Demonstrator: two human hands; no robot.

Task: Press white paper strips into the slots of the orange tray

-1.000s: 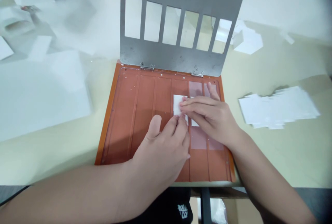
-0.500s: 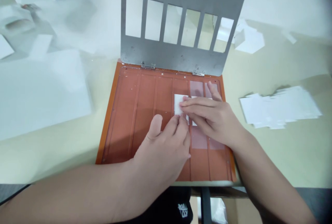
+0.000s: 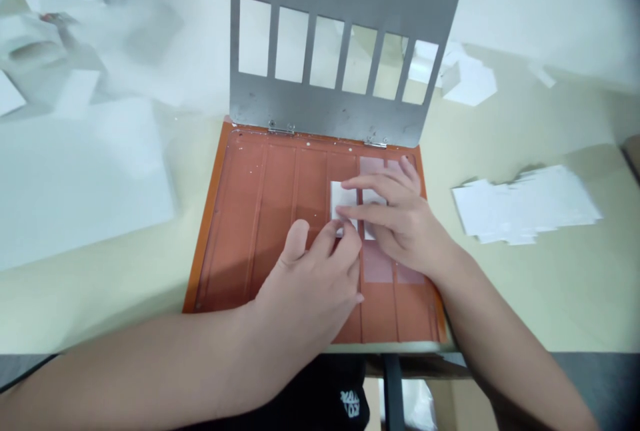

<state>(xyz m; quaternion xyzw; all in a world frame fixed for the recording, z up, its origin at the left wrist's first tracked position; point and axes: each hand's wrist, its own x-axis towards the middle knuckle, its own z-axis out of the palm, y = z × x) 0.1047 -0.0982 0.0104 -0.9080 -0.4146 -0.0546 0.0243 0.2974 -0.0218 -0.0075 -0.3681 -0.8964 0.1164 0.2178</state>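
A white card (image 3: 337, 201) lies on the orange tray (image 3: 204, 251). Your right fingers (image 3: 375, 181) rest open across it; your left fingertips (image 3: 346, 231) touch its lower edge, grip unclear. Keep it flat and square.

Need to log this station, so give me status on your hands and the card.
Left hand: fingertips at lower edge of white card, on orange tray. Right hand: fingers across card. Hinged steel plate raised behind, off the hands.

Head-worn camera looks down at the left hand (image 3: 305, 284) and right hand (image 3: 405, 231).
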